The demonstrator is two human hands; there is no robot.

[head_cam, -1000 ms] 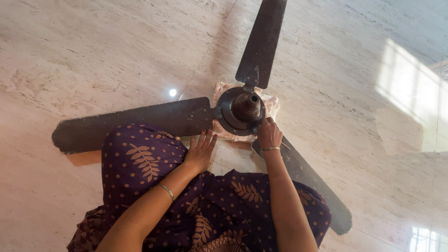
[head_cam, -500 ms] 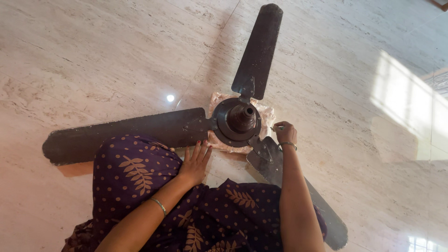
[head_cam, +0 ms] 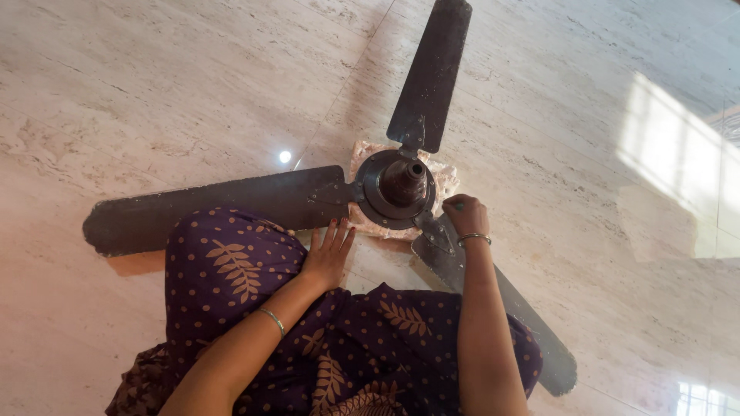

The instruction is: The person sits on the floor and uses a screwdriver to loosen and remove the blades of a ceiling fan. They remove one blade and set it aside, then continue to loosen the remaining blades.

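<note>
A dark brown ceiling fan lies on the marble floor, its round hub (head_cam: pixel 401 185) resting on a pinkish cloth (head_cam: pixel 447 179). One blade (head_cam: pixel 216 208) runs left, one (head_cam: pixel 432 69) points away from me, and one (head_cam: pixel 532 323) passes under my right forearm. My left hand (head_cam: pixel 330 250) lies flat beside my knee with its fingers apart, the tips close to the hub's near edge. My right hand (head_cam: pixel 466 217) is closed at the root of the near-right blade, beside the hub. It grips a small thin tool with a greenish end (head_cam: pixel 459 206), mostly hidden by the fingers.
My lap and knee in purple cloth with tan leaf print (head_cam: pixel 231 270) fill the lower middle, overlapping the left blade. Pale marble floor (head_cam: pixel 154 92) surrounds the fan, with a bright window reflection (head_cam: pixel 671 154) at the right.
My right hand has moved from the hub's near rim out to the right of the blade root. It then came slightly back toward the hub. My left hand has stayed put.
</note>
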